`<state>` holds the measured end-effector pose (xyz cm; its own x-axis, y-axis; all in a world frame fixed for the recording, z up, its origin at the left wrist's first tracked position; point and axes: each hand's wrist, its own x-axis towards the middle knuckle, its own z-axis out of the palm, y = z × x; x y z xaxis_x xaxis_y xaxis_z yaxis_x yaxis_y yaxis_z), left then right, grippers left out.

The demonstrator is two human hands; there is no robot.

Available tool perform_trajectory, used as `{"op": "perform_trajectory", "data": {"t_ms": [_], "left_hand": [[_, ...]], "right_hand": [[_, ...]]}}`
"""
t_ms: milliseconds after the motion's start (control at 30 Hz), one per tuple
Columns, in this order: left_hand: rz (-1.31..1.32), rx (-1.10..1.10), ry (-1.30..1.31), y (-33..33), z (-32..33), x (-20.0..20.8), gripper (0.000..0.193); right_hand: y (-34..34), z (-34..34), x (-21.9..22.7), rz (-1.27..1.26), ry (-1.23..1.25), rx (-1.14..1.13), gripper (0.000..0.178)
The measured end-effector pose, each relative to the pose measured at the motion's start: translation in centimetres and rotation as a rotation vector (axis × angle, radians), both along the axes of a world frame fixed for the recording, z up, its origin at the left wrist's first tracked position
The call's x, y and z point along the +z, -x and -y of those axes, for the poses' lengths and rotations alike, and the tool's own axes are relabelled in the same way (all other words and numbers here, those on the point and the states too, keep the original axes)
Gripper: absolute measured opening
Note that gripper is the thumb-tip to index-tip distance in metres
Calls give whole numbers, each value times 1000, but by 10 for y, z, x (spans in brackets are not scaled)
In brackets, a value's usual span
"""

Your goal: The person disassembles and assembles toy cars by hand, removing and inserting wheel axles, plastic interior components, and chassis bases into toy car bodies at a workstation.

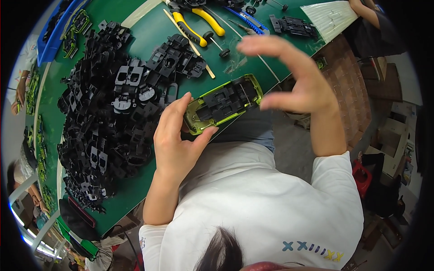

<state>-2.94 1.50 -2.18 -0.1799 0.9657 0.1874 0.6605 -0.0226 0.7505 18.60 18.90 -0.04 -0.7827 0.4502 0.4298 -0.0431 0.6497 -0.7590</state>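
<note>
A lime-green toy car body [194,121] lies upside down over the table's near edge, its hollow underside facing up. Inside it sits a black plastic interior part [224,101]. My left hand [175,133] grips the car's left end between thumb and fingers. Just off the car's right end, my right hand [298,81] is held with thumb and forefinger spread wide and nothing between them; it is slightly blurred. Beyond the car lies a wheel axle [218,45] with two black wheels.
A large heap of black plastic parts [104,131] covers the left of the green table [118,208]. Yellow-black pliers [204,22], a thin wooden stick [192,43], a blue cutter knife [246,20] and a black chassis [294,26] lie farther back. A blue bin [50,43] stands far left; other people sit around.
</note>
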Motion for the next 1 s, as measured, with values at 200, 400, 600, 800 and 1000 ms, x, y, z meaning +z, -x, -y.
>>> {"op": "perform_trajectory", "data": {"t_ms": [200,400,600,800,1000], "left_hand": [[-27,-16,-11,1,0,-1,72],[48,18,25,-1,3,4,72],[31,-53,30,4,4,4,79],[155,18,9,1,5,1,92],[126,16,7,2,5,0,103]], "right_hand": [[32,-28,-14,246,-252,-71,36],[32,-24,-4,195,-253,-136,19],[38,35,8,73,-100,63,24],[53,63,-1,143,-90,42,53],[58,59,4,280,-150,44,59]]}}
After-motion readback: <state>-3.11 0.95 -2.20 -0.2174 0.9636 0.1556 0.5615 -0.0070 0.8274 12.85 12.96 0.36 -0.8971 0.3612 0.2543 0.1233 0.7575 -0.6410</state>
